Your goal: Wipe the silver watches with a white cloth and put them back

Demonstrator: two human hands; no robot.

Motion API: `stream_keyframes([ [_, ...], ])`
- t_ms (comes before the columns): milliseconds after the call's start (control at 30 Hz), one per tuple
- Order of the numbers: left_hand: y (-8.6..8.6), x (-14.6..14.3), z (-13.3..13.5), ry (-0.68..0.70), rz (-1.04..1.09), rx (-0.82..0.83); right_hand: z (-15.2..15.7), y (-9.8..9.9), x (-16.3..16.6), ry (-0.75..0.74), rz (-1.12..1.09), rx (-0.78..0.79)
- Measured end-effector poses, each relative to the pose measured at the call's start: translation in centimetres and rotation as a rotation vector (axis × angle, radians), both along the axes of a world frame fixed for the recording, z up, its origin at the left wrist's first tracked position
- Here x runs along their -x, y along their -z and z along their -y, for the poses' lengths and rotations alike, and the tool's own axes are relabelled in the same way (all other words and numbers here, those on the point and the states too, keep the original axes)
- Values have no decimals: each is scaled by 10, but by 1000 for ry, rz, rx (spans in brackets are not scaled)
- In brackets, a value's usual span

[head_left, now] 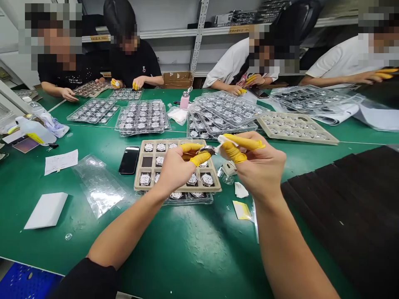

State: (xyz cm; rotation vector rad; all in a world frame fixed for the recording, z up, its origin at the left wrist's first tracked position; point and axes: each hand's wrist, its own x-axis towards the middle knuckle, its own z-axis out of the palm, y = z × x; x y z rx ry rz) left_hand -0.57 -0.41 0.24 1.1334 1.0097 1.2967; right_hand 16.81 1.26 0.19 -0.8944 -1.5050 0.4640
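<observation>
My left hand (pixel 179 164) wears yellow finger cots and pinches a small round metal watch part (pixel 206 150) above a beige tray (pixel 138 173). My right hand (pixel 255 164), also in yellow finger cots, pinches a small white cloth (pixel 223 141) against that part. The beige tray holds several round silver parts in square pockets and rests on a clear plastic tray (pixel 187 200). One pocket near its left side looks empty.
A black phone (pixel 129 160) lies left of the tray, with a clear plastic lid (pixel 98 185) and white papers (pixel 61 161) beyond it. Stacked clear trays (pixel 141 116) and another beige tray (pixel 296 128) fill the green table's middle. A black mat (pixel 349 207) lies right. Several other people work opposite.
</observation>
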Motion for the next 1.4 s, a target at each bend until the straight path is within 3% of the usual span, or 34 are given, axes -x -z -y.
stream_keyframes([
  [100, 2, 1, 2, -1, -90, -112, 0, 3, 1, 39, 180, -106],
  [300, 2, 4, 10, -174, -393, -240, -1, 12, 8, 120, 303, -289],
  [433, 5, -1, 9, -185, -284, -211, -3, 12, 5, 180, 357, -378],
  [500, 7, -3, 7, -171, -175, -144, -3, 9, 3, 204, 349, -340],
  [633, 6, -5, 1, -169, -45, -57, 1, 2, 5, 257, 169, -107],
  [767, 2, -3, 0, -133, 22, -90, 3, 3, 12, 105, 66, 27],
  [900, 3, -4, 3, -59, 21, -134, 2, 10, 17, 61, 28, 13],
  [1000, 6, -5, 6, -97, -60, -155, -1, 15, 16, 97, 124, -50],
  [1167, 12, -11, 6, -130, -140, -108, -7, 21, 7, 378, 398, -215],
  [1267, 10, -15, 5, -100, -15, 23, -10, 21, 3, 451, 246, -162],
  [1400, -1, -13, 6, -45, 153, 156, -11, 12, 0, 356, -84, 35],
])
